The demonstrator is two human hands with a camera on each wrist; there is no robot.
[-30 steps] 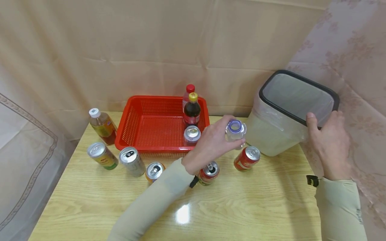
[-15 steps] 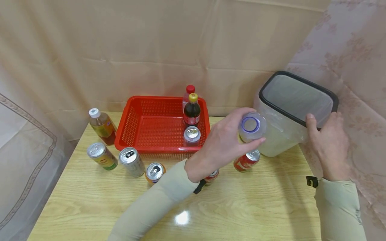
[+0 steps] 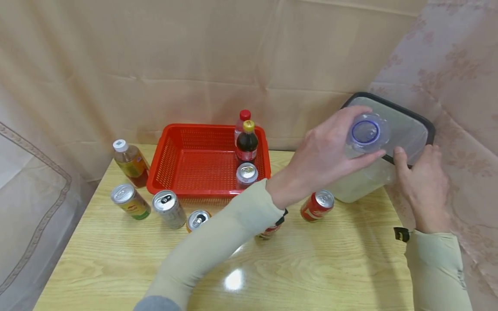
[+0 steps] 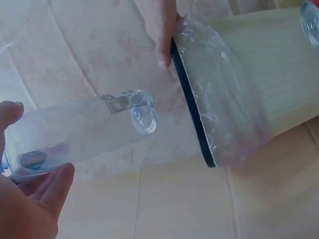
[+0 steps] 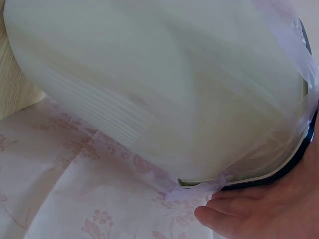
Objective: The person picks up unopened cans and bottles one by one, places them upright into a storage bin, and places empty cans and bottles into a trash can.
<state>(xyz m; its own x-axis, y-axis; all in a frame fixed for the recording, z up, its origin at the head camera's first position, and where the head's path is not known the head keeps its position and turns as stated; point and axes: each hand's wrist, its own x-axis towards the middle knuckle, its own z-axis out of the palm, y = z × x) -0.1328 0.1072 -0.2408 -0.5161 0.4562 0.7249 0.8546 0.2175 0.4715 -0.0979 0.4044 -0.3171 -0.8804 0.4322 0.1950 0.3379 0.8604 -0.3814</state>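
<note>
In left hand: clear bottle clamped round its sides, base facing bin.
Beyond bottle: right hand clamped on rim, presumably for steadiness.

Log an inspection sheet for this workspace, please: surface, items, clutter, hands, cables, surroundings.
Surface: wood-grain table with a glare spot.
Job's things: clear plastic bottle, base toward the lined bin, apart from its rim.
Clutter: red basket holding red-capped bottle, yellow-capped bottle and silver-topped can; outside, white-capped bottle, yellow-green can, silver can, orange can, Coca-Cola can, partly hidden red can.
Hands: left hand grips the bottle; right hand grips the bin's rim.
Cables: nothing seen.
Surroundings: beige curtain behind, floral cloth at right.
</note>
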